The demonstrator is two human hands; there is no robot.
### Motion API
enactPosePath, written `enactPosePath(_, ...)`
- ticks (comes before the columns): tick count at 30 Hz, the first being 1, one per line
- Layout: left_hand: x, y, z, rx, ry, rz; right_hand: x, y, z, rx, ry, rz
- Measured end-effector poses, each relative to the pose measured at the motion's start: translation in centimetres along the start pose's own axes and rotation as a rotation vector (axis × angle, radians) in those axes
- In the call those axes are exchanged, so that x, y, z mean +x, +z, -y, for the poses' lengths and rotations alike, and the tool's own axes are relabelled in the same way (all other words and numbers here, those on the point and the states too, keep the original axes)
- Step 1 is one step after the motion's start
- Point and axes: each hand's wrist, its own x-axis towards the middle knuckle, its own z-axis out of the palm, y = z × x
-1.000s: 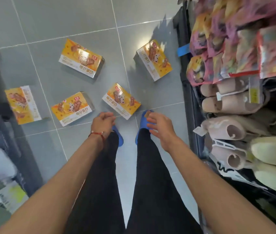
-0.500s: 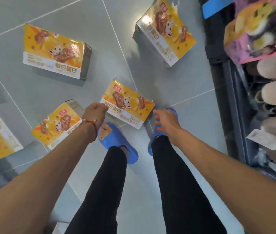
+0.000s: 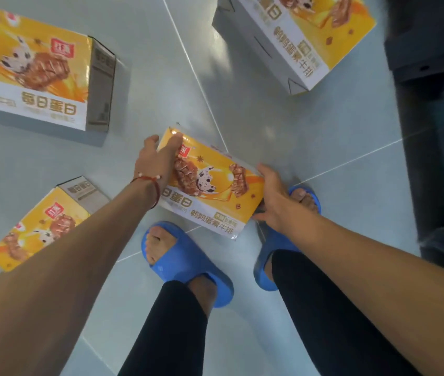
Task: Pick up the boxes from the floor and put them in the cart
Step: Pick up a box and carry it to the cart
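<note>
Head view, looking down at grey floor tiles [image 3: 323, 137]. Compared with half a second ago, when both hands were short of the middle box [image 3: 210, 185], both now hold it. The left hand [image 3: 158, 156] lies across the box's far left corner, with its fingers [image 3: 173, 143] pressed together on the printed top and the thumb down the left side. The right hand [image 3: 273, 196] clasps the right short edge, thumb over the top and the other fingers curled beneath. The view has also dropped closer to the floor. The frame does not show whether the box has left the tiles. Its near edge sits just beside the toes of the left blue slipper [image 3: 185, 261], and its right end is over the toe of the right blue slipper [image 3: 265, 272]. A red cord bracelet [image 3: 155, 188] circles the left wrist. Three more boxes lie flat on the floor: the upper-left box [image 3: 31, 69] and the upper-right box [image 3: 304, 31] are each well apart from the held one, with bare tile between them. The lower-left box [image 3: 39, 226] is partly hidden by the left forearm. A dark shelf base [image 3: 432, 131] runs along the right edge, separated from the right hand by open tile.
</note>
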Motion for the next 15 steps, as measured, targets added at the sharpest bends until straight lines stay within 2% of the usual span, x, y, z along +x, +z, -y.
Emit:
enactPosePath(6,-1.4,0.0,-0.1,-0.010,-0.035,-0.046,-0.1,-0.4,-0.5,-0.017,-0.052,0.003)
enactPosePath(15,-12.2,-3.6,-0.9,-0.268,-0.072,-0.085,-9.2,-2.7,0.5,-0.107,-0.279,-0.107)
